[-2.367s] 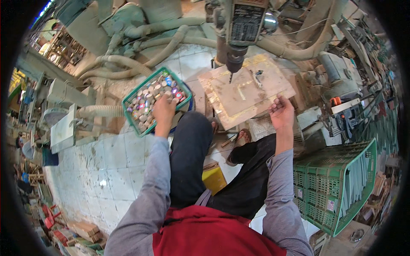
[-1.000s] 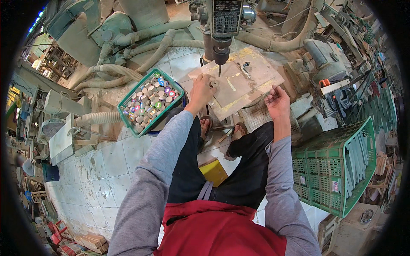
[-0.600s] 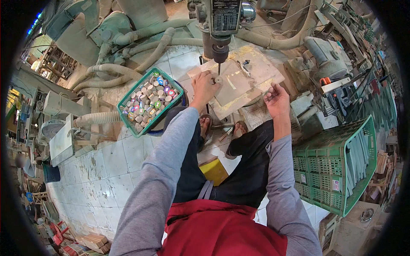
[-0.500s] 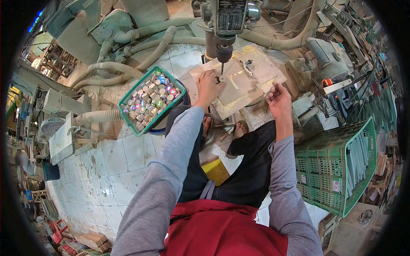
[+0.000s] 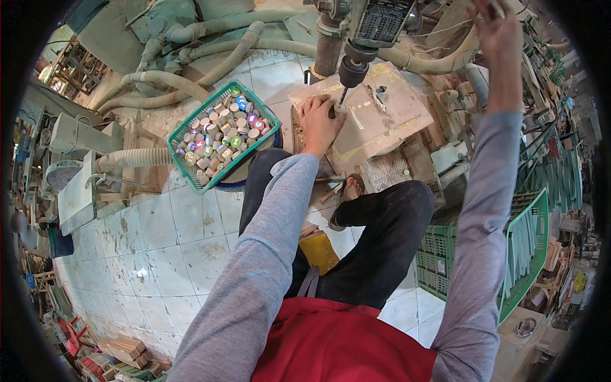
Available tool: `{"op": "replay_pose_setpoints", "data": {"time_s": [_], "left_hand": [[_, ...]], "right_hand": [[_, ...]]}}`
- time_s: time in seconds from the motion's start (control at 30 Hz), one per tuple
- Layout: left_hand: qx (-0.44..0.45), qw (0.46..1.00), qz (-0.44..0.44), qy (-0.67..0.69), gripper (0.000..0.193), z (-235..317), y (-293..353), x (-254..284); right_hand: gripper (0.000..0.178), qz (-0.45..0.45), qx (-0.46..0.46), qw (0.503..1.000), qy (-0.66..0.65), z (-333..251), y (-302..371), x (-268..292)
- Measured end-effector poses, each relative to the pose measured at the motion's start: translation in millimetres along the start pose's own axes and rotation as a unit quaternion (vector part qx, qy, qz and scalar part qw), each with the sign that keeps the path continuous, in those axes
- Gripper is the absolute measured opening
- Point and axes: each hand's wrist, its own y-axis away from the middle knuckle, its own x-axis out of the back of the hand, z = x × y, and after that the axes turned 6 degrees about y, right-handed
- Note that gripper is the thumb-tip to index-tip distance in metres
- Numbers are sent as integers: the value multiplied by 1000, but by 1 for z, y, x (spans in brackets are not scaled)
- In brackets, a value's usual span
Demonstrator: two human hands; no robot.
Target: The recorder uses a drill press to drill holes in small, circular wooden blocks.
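My left hand (image 5: 320, 122) rests on the wooden work board (image 5: 394, 108), its fingers closed at the side of a small round wooden piece (image 5: 340, 109). The drill bit (image 5: 344, 95) of a drill press (image 5: 375, 32) points down at that piece; whether the tip touches it I cannot tell. My right hand (image 5: 499, 41) is raised at the upper right, beside the drill head; its fingers are blurred and partly cut off by the picture's edge. Left of the board, a green basket (image 5: 275, 127) holds many round wooden pieces, some with coloured faces.
Scraps and a small tool-like object (image 5: 380, 95) lie on the board. Ribbed hoses (image 5: 229, 67) run behind and to the left. A large green crate (image 5: 541, 235) with flat pieces stands at my right. A yellow block (image 5: 320, 251) sits between my legs on the tiled floor (image 5: 159, 235).
My right hand has risen from beside the board to the upper right, next to the drill head. My left hand stays at the round piece. The view has shifted and tilted a little.
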Motion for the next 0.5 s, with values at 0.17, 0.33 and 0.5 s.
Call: {"op": "replay_pose_setpoints", "data": {"time_s": [0.17, 0.33, 0.5], "left_hand": [[6, 1000, 9, 18, 38, -2, 2, -2], [12, 1000, 12, 21, 37, -1, 3, -2], [18, 999, 18, 20, 36, -1, 2, -3]], "right_hand": [[34, -44, 18, 999, 5, -26, -80, -47], [35, -62, 11, 995, 74, -29, -64, -57], [36, -72, 1, 981, 179, -31, -24, -50]]}}
